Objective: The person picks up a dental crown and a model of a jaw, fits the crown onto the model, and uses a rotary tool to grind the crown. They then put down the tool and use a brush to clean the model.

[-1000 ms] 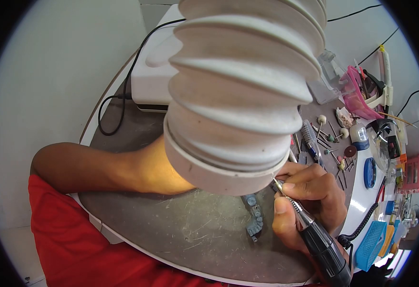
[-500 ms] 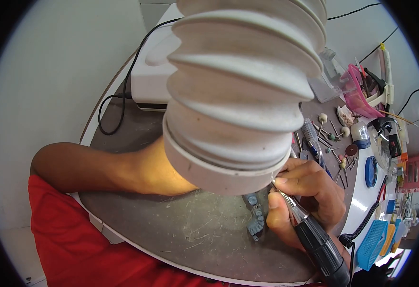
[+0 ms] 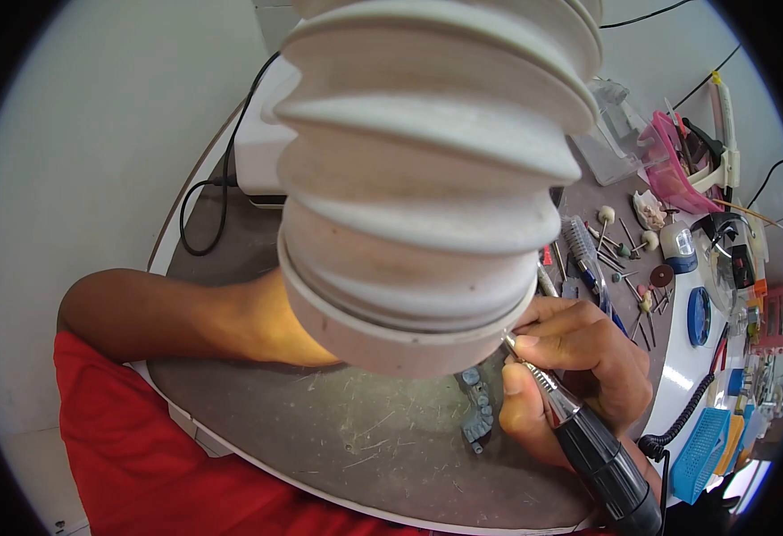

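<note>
My right hand is closed around a rotary handpiece with a black body and a silver nose. Its tip points up and left, to the rim of the white ribbed suction hose. That hose hides my left hand; only the lit wrist and forearm show, reaching in from the left. Whatever the left fingers hold is out of sight. On the brown tabletop, just left of the right hand, lies a small blue-grey dental model, its upper end close under the hose rim.
Several mounted burs and polishing points lie scattered to the right. Beyond them are a pink basket of tools, a blue round lid and a blue perforated basket. A white machine stands behind the hose at left.
The hose appears slightly further left and lower, covering more of the left wrist. The right hand and handpiece have shifted slightly right in view, with the grip unchanged.
</note>
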